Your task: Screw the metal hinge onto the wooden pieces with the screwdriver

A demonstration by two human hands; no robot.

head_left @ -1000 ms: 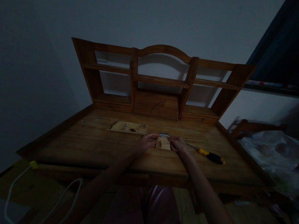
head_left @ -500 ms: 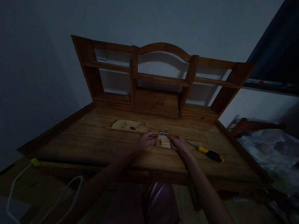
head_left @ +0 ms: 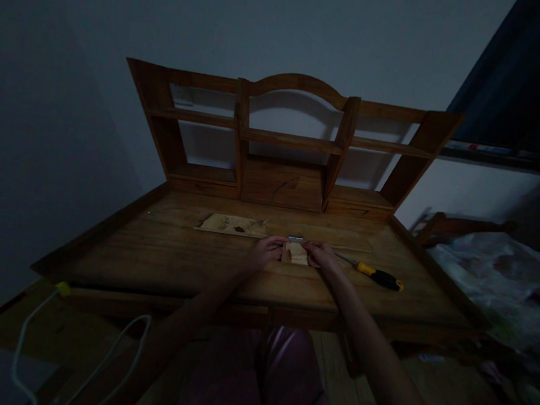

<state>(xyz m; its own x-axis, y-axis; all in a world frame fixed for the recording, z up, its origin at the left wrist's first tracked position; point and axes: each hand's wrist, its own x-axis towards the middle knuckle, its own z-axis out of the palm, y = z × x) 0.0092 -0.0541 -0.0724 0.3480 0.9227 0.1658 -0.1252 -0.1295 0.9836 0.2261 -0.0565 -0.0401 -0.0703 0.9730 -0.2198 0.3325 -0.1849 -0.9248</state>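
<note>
A small pale wooden block lies on the desk between my two hands. My left hand grips its left edge with bent fingers, and my right hand pinches its right side. At the block's far edge sits a small shiny metal piece, perhaps a hinge; it is too dark to be sure. Just right of my right hand lies a screwdriver with a yellow and black handle, its shaft pointing toward that hand.
Behind my left hand rests a flat, stained wooden board. A wooden shelf unit stands along the desk's back edge. White cable hangs at the lower left. A plastic-wrapped heap sits beyond the desk's right side.
Both hands stay around the block in nearly the same place. The view has shifted very slightly; nothing else visibly differs.
</note>
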